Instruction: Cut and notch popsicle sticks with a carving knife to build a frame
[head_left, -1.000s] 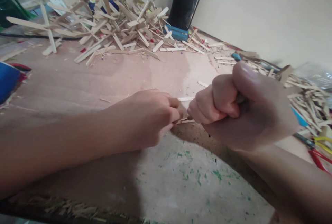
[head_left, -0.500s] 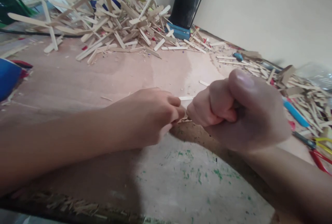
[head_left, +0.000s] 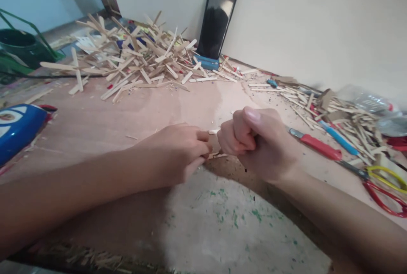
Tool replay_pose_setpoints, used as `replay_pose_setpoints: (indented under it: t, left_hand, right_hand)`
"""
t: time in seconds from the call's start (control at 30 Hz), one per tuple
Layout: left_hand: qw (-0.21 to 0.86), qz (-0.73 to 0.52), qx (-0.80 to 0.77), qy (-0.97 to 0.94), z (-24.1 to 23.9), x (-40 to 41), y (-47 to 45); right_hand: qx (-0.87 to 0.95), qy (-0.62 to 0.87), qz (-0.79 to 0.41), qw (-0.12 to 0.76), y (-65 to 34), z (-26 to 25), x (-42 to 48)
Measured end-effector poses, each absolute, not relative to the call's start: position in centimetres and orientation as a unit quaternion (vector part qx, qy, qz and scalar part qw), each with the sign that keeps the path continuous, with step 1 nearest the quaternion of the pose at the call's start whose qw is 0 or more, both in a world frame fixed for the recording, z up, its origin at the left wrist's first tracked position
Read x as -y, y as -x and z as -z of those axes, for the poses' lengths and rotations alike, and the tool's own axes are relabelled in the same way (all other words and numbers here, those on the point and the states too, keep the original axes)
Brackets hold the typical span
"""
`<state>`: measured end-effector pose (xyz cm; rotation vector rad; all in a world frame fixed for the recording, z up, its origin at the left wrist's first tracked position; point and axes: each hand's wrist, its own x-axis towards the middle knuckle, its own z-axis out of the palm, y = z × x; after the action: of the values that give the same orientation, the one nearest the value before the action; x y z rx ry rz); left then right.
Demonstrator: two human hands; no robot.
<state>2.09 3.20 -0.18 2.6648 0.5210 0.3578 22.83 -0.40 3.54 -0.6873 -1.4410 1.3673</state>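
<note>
My left hand (head_left: 182, 149) is low over the table, its fingers curled and pressed together around the end of a thin wooden craft stick (head_left: 218, 156); most of that stick is hidden. Close to its right, my right hand (head_left: 259, 142) makes a fist with the thumb on top. A small dark tip shows under the fist, but what the fingers grip is hidden. The rounded end of another craft stick (head_left: 213, 131) shows on the table just behind, between the two hands.
A large heap of craft sticks (head_left: 143, 58) lies at the back left, beside a phone (head_left: 218, 20) on a blue stand (head_left: 207, 62). Rightward are a red-handled knife (head_left: 321, 146), a blue-handled tool (head_left: 340, 138), scissors (head_left: 365, 174) and more sticks. A blue object (head_left: 23, 125) sits at left.
The view has tilted up and pulled back, showing more of the wall, phone and red-handled knife. My right fist looks smaller and lower toward the table; my left hand stays about the same.
</note>
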Motion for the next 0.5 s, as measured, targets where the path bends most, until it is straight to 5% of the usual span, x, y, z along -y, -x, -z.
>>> replay_pose_setpoints:
  t: [0.17,0.33,0.5]
  left_hand:
    - [0.184,-0.114,-0.182,-0.959,0.4,-3.2,-2.1]
    - [0.169,-0.104,-0.179,-0.964,0.2,-3.6,-2.2]
    - [0.18,-0.105,-0.129,-0.969,-0.1,-3.5,-2.0]
  right_hand:
    - [0.648,0.348,-0.511,0.445,-23.5,-4.6,0.3]
    - [0.817,0.467,-0.249,0.229,-25.0,-8.2,1.3]
    - [0.839,0.485,-0.239,0.058,-27.3,-10.8,1.6]
